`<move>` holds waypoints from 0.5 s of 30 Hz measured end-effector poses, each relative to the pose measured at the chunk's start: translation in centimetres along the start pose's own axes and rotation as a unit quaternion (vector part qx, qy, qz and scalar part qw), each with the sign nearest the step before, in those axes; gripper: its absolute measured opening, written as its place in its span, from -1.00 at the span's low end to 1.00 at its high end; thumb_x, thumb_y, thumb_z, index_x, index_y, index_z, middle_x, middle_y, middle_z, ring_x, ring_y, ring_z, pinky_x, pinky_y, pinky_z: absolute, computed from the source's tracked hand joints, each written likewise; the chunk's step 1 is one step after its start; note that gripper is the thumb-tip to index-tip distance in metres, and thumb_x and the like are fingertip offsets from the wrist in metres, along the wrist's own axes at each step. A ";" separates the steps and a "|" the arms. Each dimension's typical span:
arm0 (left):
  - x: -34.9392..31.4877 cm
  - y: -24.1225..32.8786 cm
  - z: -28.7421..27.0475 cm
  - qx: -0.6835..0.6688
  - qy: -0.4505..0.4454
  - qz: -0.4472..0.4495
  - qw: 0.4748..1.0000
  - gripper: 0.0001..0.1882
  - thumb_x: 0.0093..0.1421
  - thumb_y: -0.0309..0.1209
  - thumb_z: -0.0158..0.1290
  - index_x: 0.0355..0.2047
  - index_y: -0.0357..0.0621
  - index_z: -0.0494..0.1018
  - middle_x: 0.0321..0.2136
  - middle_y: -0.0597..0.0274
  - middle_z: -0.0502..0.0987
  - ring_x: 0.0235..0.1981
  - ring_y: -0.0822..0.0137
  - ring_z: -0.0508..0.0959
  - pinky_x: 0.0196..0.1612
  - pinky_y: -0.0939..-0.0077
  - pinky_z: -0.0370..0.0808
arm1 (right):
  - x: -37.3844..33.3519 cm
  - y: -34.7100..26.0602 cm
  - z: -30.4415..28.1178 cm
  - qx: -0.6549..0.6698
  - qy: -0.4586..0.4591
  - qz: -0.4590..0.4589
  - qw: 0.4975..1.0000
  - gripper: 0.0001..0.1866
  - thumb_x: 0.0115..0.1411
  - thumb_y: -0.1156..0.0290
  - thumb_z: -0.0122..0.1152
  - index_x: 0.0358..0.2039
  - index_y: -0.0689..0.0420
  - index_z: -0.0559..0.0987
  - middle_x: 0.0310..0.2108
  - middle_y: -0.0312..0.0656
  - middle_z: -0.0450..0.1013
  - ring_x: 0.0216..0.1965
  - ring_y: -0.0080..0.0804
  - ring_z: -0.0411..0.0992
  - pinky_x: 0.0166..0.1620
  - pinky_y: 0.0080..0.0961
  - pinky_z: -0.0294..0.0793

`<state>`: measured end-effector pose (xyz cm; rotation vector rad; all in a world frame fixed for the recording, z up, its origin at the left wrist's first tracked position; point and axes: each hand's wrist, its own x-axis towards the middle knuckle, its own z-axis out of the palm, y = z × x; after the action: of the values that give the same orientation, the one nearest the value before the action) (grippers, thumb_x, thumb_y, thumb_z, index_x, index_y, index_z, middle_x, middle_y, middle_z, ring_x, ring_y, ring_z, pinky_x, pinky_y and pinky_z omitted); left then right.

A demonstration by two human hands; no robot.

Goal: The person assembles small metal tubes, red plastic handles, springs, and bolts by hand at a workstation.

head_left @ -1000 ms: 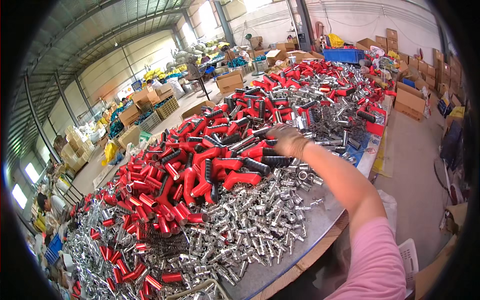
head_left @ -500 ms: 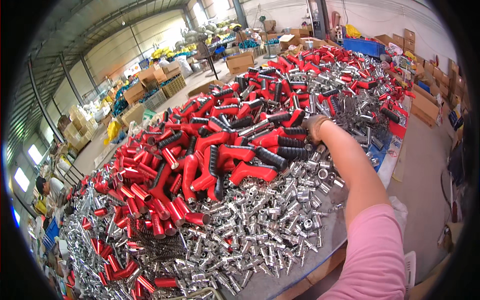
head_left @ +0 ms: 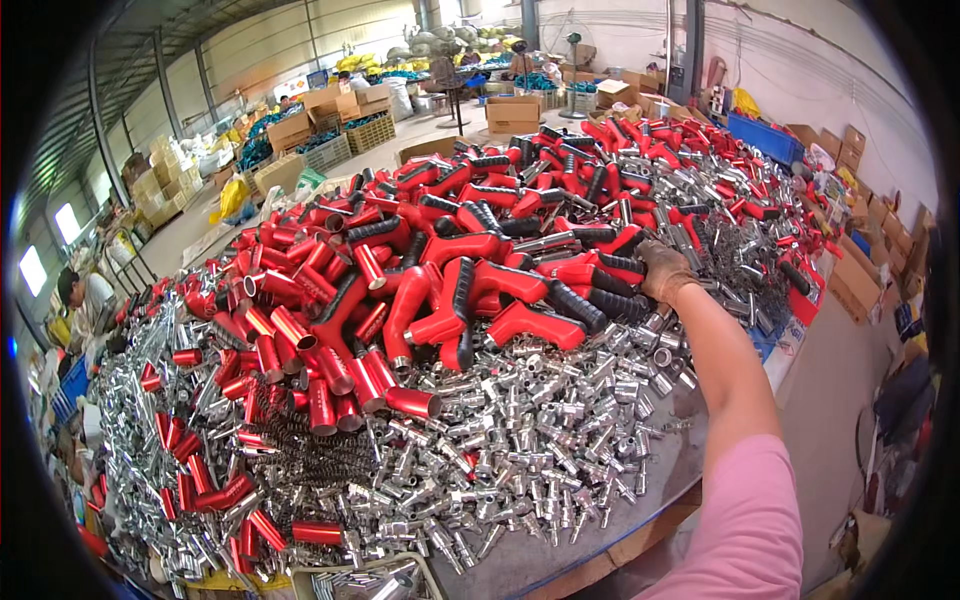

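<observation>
Left hand: not seen within the frame; its state cannot be told.
Red tubes: heaped loose at left; dark springs are strewn just below.
Silver fittings: spread over the table, nearer the wearer than the handles.
Red-and-black handles: piled mid-table, crossed over one another.
Right hand: extended to the pile's right side, beside black grips; finger closure cannot be confirmed.
Pile work: selection of a part is judged in hand; a sure hold on one piece would be called for.
</observation>
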<state>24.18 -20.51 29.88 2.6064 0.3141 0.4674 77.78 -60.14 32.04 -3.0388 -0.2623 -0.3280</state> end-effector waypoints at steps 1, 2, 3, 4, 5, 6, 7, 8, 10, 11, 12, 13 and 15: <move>0.9 1.1 -0.3 -0.043 0.001 -0.016 0.999 -0.59 0.14 -0.09 0.11 -0.21 -0.18 0.48 -0.52 0.08 0.50 -0.55 0.08 0.51 -0.45 0.25 0.42 | -0.5 -0.1 -1.2 0.019 0.053 0.031 0.998 -0.47 -0.10 0.31 0.31 -0.02 -0.02 0.52 0.02 -0.02 0.43 0.02 0.00 0.43 0.10 -0.20 0.41; 0.9 0.9 -0.2 -0.042 0.001 -0.014 0.999 -0.59 0.14 -0.09 0.11 -0.21 -0.18 0.48 -0.52 0.08 0.50 -0.55 0.08 0.51 -0.45 0.25 0.42 | -1.0 -1.0 -2.6 0.019 0.053 0.033 0.998 -0.47 -0.10 0.31 0.31 -0.02 -0.02 0.52 0.02 -0.02 0.43 0.02 0.00 0.43 0.10 -0.20 0.41; 0.7 0.4 0.0 -0.043 -0.012 -0.013 0.999 -0.55 0.13 -0.04 0.12 -0.21 -0.20 0.48 -0.54 0.10 0.48 -0.58 0.13 0.48 -0.48 0.28 0.40 | -1.2 -2.1 -4.1 0.084 0.088 0.048 0.991 -0.46 -0.09 0.37 0.27 0.00 0.01 0.49 0.02 -0.03 0.42 0.04 -0.02 0.41 0.11 -0.24 0.39; 0.5 -0.3 0.3 -0.043 -0.027 -0.007 0.999 -0.50 0.13 0.02 0.13 -0.22 -0.21 0.47 -0.56 0.13 0.47 -0.61 0.18 0.45 -0.50 0.32 0.38 | -1.3 -3.0 -5.2 0.149 0.125 0.067 0.979 -0.45 -0.09 0.42 0.24 0.02 0.03 0.45 0.02 -0.05 0.42 0.05 -0.05 0.40 0.12 -0.27 0.37; 0.8 -1.1 0.9 -0.048 -0.034 0.013 0.998 -0.50 0.13 0.02 0.13 -0.22 -0.21 0.47 -0.56 0.13 0.47 -0.61 0.18 0.45 -0.50 0.32 0.38 | -0.6 -2.5 -4.9 0.128 0.225 -0.021 0.966 -0.51 -0.07 0.38 0.26 -0.04 0.02 0.49 0.01 -0.09 0.42 0.01 -0.05 0.42 0.09 -0.25 0.41; 0.7 -1.9 1.5 -0.091 -0.027 0.029 0.995 -0.43 0.11 0.07 0.15 -0.20 -0.26 0.45 -0.57 0.20 0.44 -0.63 0.27 0.41 -0.53 0.38 0.35 | 0.1 -2.6 -4.0 0.104 0.315 -0.111 0.937 -0.57 -0.05 0.33 0.28 -0.10 0.02 0.52 0.01 -0.13 0.43 -0.02 -0.05 0.45 0.05 -0.24 0.45; 0.1 -2.8 2.0 -0.131 -0.020 0.036 0.991 -0.35 0.09 0.12 0.17 -0.18 -0.30 0.43 -0.59 0.26 0.41 -0.65 0.36 0.37 -0.56 0.44 0.32 | -1.2 -6.6 -6.2 0.189 0.283 -0.211 0.916 -0.57 -0.07 0.43 0.27 -0.11 0.03 0.53 -0.04 -0.14 0.44 -0.04 -0.13 0.46 0.02 -0.30 0.47; -1.2 -3.9 2.7 -0.131 -0.028 0.047 0.990 -0.35 0.09 0.12 0.17 -0.18 -0.30 0.43 -0.59 0.26 0.41 -0.65 0.36 0.37 -0.56 0.44 0.32 | -3.1 -11.3 -8.2 0.249 0.287 -0.206 0.902 -0.53 -0.15 0.51 0.30 -0.13 0.05 0.54 -0.07 -0.15 0.45 -0.05 -0.18 0.46 -0.01 -0.33 0.49; -2.2 -5.0 3.4 -0.226 -0.025 -0.036 0.973 -0.17 0.04 0.25 0.14 -0.12 -0.40 0.37 -0.58 0.36 0.37 -0.63 0.50 0.32 -0.57 0.54 0.27 | -6.9 -18.0 -13.2 0.294 0.138 -0.277 0.904 -0.56 -0.17 0.54 0.30 -0.17 0.14 0.55 -0.16 -0.17 0.49 -0.08 -0.17 0.47 -0.01 -0.37 0.48; -2.5 -4.5 3.2 -0.245 -0.032 -0.061 0.967 -0.10 0.01 0.26 0.16 -0.08 -0.45 0.32 -0.57 0.40 0.32 -0.59 0.55 0.29 -0.55 0.59 0.26 | -5.8 -21.1 -11.3 0.144 0.194 -0.401 0.884 -0.65 -0.09 0.46 0.24 -0.20 0.16 0.56 -0.21 -0.13 0.52 -0.12 -0.18 0.48 0.01 -0.40 0.48; -2.6 -4.6 3.1 -0.247 -0.038 -0.047 0.967 -0.10 0.01 0.26 0.16 -0.08 -0.45 0.32 -0.57 0.40 0.32 -0.59 0.55 0.29 -0.55 0.59 0.26 | -6.9 -23.8 -10.2 0.313 0.181 -0.457 0.813 -0.69 -0.04 0.34 0.21 -0.26 0.17 0.56 -0.23 -0.13 0.53 -0.14 -0.19 0.49 0.01 -0.37 0.48; -2.4 -4.8 3.4 -0.282 -0.049 -0.058 0.956 -0.20 0.06 0.13 0.19 -0.06 -0.43 0.31 -0.56 0.38 0.34 -0.58 0.55 0.30 -0.54 0.61 0.27 | -8.3 -26.5 -10.7 0.236 0.099 -0.417 0.872 -0.70 -0.05 0.28 0.19 -0.30 0.15 0.57 -0.27 -0.12 0.52 -0.21 -0.13 0.50 -0.09 -0.27 0.49; -1.9 -3.6 3.2 -0.348 -0.069 -0.104 0.929 -0.46 0.19 -0.29 0.19 0.04 -0.37 0.26 -0.53 0.36 0.39 -0.55 0.52 0.33 -0.49 0.64 0.32 | -10.7 -31.1 -9.1 0.086 0.092 -0.458 0.880 -0.49 -0.18 0.19 0.31 -0.17 0.09 0.53 -0.32 -0.12 0.48 -0.24 -0.14 0.44 -0.20 -0.19 0.39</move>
<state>23.18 -19.23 24.93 1.8757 0.3046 0.2540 60.10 -32.11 40.31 -2.4559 -1.6006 -0.5828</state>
